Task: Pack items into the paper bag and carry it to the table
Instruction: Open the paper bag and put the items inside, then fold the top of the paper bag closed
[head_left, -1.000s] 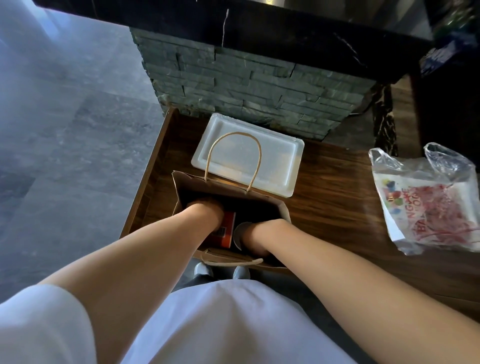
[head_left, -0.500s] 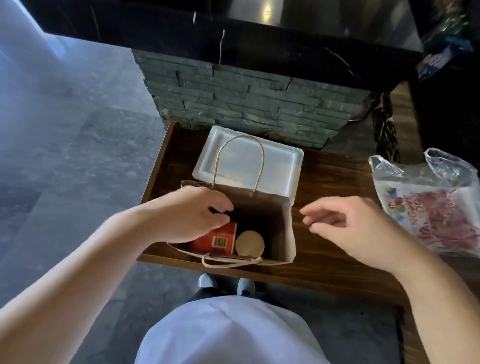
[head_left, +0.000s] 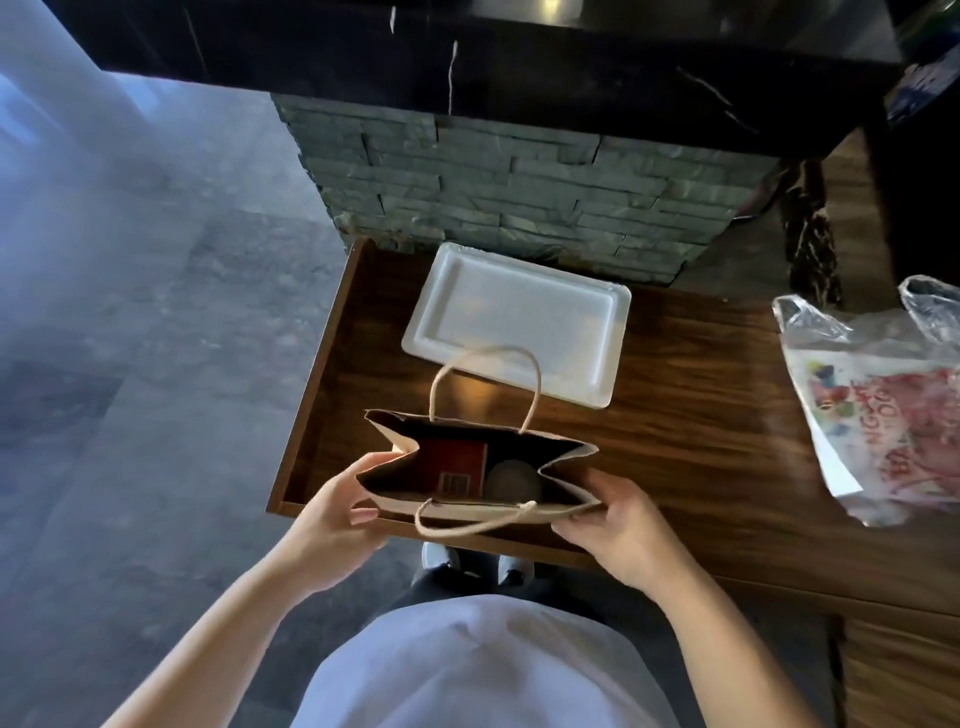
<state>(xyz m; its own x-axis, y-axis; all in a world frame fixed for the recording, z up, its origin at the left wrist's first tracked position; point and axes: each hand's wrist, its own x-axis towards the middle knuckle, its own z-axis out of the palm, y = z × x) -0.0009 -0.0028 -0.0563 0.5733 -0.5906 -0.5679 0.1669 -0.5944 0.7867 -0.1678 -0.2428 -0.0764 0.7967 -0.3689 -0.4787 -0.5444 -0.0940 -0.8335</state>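
A brown paper bag (head_left: 395, 504) with twine handles stands open at the near left corner of the wooden surface (head_left: 691, 447). Inside it a red box (head_left: 451, 462) with a barcode lies on the left and a round lidded container (head_left: 511, 480) on the right. My left hand (head_left: 340, 512) grips the bag's near left corner. My right hand (head_left: 613, 519) grips its near right corner. One handle arches upright at the far side, the other droops over the near edge.
A white tray (head_left: 519, 319) lies just behind the bag. A clear plastic bag (head_left: 883, 400) with red printed contents sits at the right. A stone-faced counter (head_left: 519, 182) rises behind, and grey floor lies to the left.
Both hands came out of the bag and moved to its near corners, taking hold of the rim. The view has pulled back and the bag's mouth is pinched narrower.
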